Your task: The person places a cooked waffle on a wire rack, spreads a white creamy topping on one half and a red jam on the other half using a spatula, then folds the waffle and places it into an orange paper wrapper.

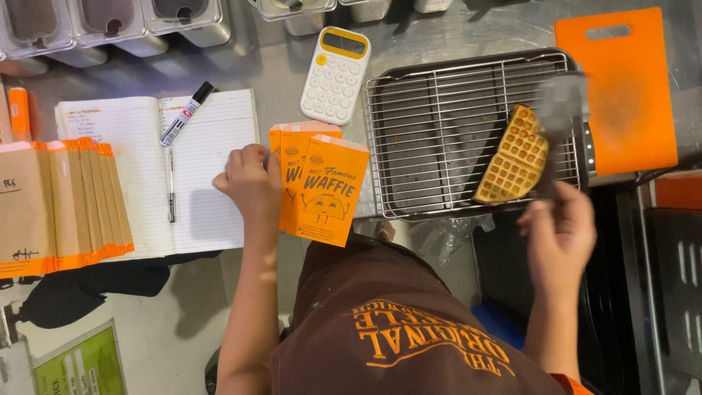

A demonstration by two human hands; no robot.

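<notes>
Left hand [252, 179] grip closed on orange sleeves [322, 186] | right hand [559, 234] grip closed on spatula [559, 121] touching waffle [513, 157]

Bright, even overhead light; slight motion blur.

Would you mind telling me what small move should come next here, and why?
Probably lift the waffle off the wire rack toward the orange sleeves. The right hand has a spatula at the waffle, and the left hand grips the sleeves, though none looks opened yet.
</notes>
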